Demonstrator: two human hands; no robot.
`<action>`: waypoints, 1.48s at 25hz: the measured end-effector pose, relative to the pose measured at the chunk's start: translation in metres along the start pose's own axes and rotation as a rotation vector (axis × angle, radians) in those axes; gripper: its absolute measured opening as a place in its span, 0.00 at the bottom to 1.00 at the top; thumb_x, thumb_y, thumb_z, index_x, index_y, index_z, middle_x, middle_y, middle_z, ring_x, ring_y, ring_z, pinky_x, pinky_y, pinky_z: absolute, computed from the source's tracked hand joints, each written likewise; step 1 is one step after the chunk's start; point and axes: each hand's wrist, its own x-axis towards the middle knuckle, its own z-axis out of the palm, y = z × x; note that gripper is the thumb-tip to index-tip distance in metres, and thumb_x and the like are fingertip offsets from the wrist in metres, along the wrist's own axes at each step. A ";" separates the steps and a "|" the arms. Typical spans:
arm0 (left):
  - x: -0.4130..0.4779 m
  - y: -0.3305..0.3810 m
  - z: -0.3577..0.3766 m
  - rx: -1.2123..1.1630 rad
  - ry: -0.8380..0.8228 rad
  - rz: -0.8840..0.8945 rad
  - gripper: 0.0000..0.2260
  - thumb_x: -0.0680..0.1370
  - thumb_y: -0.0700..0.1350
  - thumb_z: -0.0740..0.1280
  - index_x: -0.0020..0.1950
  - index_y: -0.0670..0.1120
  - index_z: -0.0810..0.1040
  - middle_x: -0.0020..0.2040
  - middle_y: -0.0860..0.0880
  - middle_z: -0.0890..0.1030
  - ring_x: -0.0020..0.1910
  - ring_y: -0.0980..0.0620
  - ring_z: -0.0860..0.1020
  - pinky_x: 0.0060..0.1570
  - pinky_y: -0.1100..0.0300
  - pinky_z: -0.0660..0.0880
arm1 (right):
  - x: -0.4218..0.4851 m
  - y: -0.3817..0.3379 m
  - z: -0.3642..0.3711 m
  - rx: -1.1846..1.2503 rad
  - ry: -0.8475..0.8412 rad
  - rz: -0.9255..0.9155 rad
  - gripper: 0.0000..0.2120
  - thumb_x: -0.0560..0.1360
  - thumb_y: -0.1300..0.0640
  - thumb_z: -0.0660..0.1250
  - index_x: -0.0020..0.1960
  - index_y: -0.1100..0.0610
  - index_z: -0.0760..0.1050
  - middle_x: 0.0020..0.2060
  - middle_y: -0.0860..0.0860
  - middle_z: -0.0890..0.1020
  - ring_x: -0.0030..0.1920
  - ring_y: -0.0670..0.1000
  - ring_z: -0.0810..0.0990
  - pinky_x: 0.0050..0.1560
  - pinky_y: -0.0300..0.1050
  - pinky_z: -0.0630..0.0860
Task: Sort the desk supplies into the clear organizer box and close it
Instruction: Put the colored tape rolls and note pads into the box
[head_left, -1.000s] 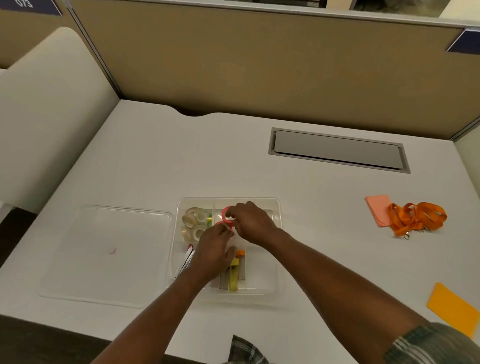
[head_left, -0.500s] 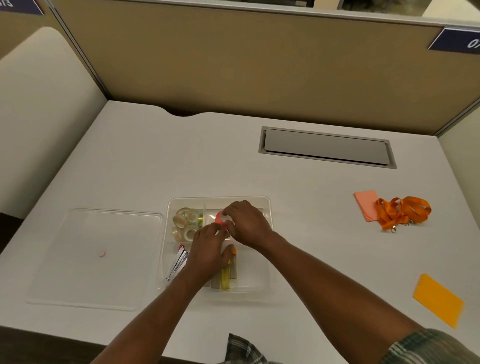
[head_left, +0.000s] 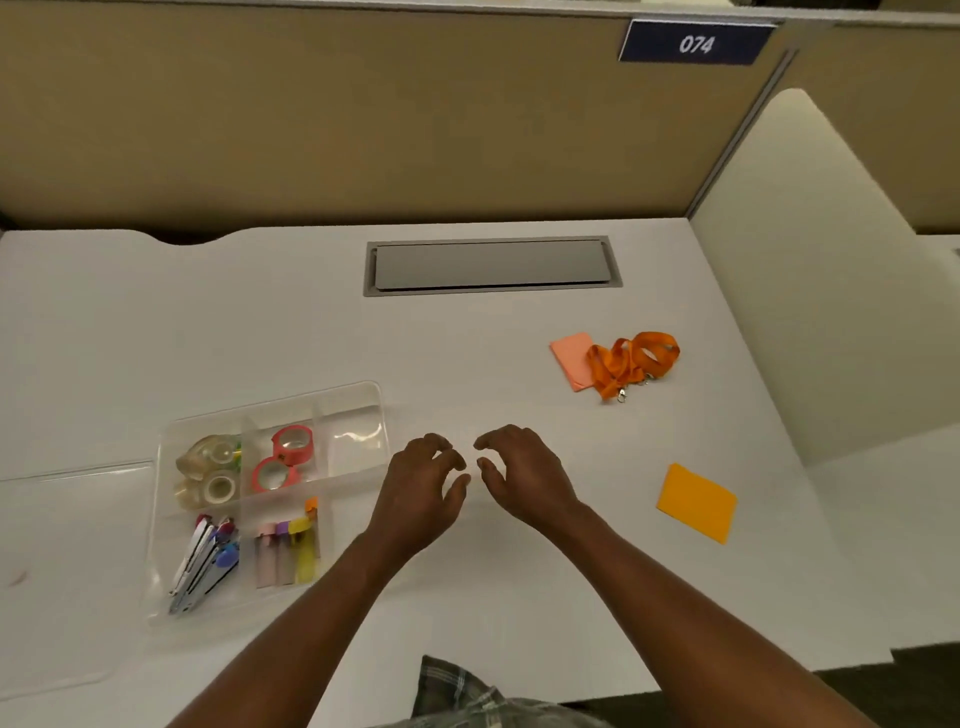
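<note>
The left grip (head_left: 421, 493) and right grip (head_left: 524, 478) sit loosely curled and empty over the worktop (head_left: 467, 343), fingertips near each other. Just left lies the clear organizer box (head_left: 358, 415), uncovered, its lid (head_left: 78, 571) flat beside it. Right lies a yellow pad (head_left: 697, 503); farther, an orange lanyard (head_left: 631, 361) overlaps a pink pad (head_left: 569, 358).

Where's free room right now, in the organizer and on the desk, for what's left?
In the organizer box, only the back-right compartment shows bare; the tape rolls, clips and tabs fill the others in view. The desk is bare between the box and the cable hatch, and between the right hand, lanyard and yellow pad. The lid takes the left side.
</note>
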 end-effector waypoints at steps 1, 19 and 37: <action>0.004 0.013 0.011 -0.003 -0.024 0.017 0.07 0.74 0.49 0.70 0.50 0.48 0.81 0.53 0.49 0.79 0.52 0.48 0.78 0.51 0.54 0.73 | -0.011 0.018 -0.008 -0.005 0.016 0.036 0.13 0.78 0.49 0.65 0.61 0.49 0.77 0.57 0.45 0.80 0.58 0.49 0.77 0.51 0.50 0.78; 0.020 0.126 0.117 -0.029 -0.325 0.102 0.09 0.76 0.53 0.67 0.54 0.51 0.79 0.52 0.54 0.77 0.49 0.53 0.75 0.47 0.59 0.71 | -0.100 0.204 -0.099 -0.487 -0.226 0.577 0.40 0.71 0.38 0.71 0.75 0.55 0.60 0.66 0.58 0.68 0.60 0.59 0.72 0.55 0.50 0.72; 0.029 0.144 0.088 -1.032 -0.287 -0.792 0.16 0.73 0.51 0.73 0.58 0.47 0.79 0.52 0.43 0.85 0.47 0.44 0.84 0.48 0.48 0.80 | -0.022 0.123 -0.097 0.706 -0.463 0.500 0.22 0.74 0.44 0.72 0.64 0.54 0.76 0.54 0.50 0.81 0.54 0.52 0.79 0.49 0.44 0.76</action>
